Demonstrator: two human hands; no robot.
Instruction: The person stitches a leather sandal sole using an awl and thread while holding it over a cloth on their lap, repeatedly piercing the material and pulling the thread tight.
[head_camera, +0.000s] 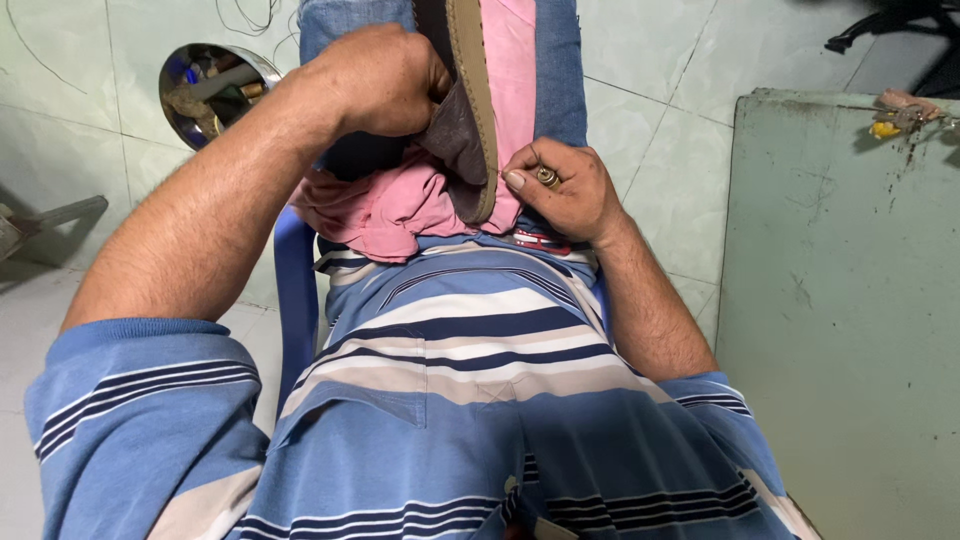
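Head view: assorted small objects were held in a steel bowl (215, 90). A brown, tan-soled shoe (470, 110) was gripped by the closed left hand (375, 80), steadied by the curled right hand (560, 185), over pink cloth (390, 205).

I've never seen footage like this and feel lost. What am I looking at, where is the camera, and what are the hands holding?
There is no machine here: a person wears one camera on the head, looking down at their own striped shirt and lap. They sit on a blue plastic chair. The left hand grips a brown shoe, sole edge facing us, resting on a pink cloth over the lap. The right hand, wearing a ring, pinches at the shoe's edge. On the tiled floor sits a metal bowl of small items; a green table stands at the right.
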